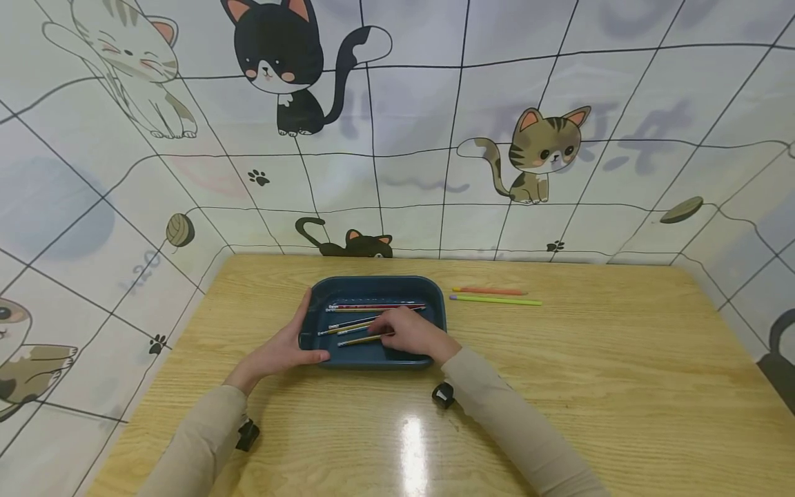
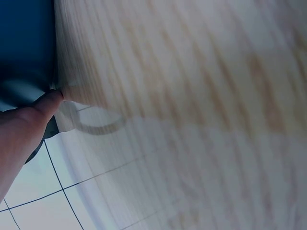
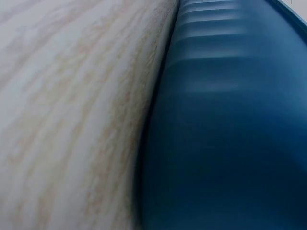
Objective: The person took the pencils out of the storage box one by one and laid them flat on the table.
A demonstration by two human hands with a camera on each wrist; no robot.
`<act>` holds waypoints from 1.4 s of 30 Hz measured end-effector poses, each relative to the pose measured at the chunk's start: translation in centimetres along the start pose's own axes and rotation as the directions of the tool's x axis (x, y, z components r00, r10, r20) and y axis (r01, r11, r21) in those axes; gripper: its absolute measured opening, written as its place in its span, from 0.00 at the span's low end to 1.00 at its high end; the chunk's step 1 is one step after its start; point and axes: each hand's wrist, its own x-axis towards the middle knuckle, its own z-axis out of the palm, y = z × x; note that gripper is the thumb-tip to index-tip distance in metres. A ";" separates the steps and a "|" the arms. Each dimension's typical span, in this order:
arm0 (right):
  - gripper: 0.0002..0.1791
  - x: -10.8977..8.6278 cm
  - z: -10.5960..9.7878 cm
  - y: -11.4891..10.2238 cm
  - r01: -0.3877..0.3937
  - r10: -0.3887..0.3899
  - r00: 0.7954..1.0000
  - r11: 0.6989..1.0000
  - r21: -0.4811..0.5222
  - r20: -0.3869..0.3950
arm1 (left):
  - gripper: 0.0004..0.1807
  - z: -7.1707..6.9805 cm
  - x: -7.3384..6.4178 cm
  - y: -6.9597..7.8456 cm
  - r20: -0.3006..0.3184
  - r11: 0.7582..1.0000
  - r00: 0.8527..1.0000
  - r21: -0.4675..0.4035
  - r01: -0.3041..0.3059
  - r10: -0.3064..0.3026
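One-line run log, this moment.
left hand: holds left end of tray | right hand: inside tray at pencils, grip unclear | green pencil, orange pencil: on table, right of tray

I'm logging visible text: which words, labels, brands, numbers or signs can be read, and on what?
No text can be read in any view.
Pencils in the blue tray: any print is too small to read.
Orange pencil and lime-green pencil on the table: likewise too small.
Cat-print wall covering: faint grey marks, too blurred to read as letters.
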 end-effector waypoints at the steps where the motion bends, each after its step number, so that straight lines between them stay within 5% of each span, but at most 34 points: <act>1: 0.15 0.0 0.0 0.0 0.001 -0.001 1.000 1.000 0.004 0.003 | 0.67 0.0 0.0 0.0 0.000 1.000 1.000 -0.001 0.000 0.000; 23: 0.13 -1.2 -1.4 -1.0 0.023 0.000 0.990 0.986 0.163 -0.140 | 0.68 0.1 -0.1 -0.2 -0.014 0.999 1.000 0.048 -0.023 0.023; 33: 0.12 -3.3 -2.9 -1.9 0.104 -0.077 0.979 0.985 0.139 -0.189 | 0.68 0.2 -0.3 -0.3 -0.018 0.999 1.000 0.041 -0.023 0.024; 42: 0.12 -6.5 -4.3 -1.7 0.100 -0.060 0.973 0.980 0.174 -0.221 | 0.67 0.2 -0.1 -0.3 -0.016 0.999 1.000 0.032 -0.015 0.015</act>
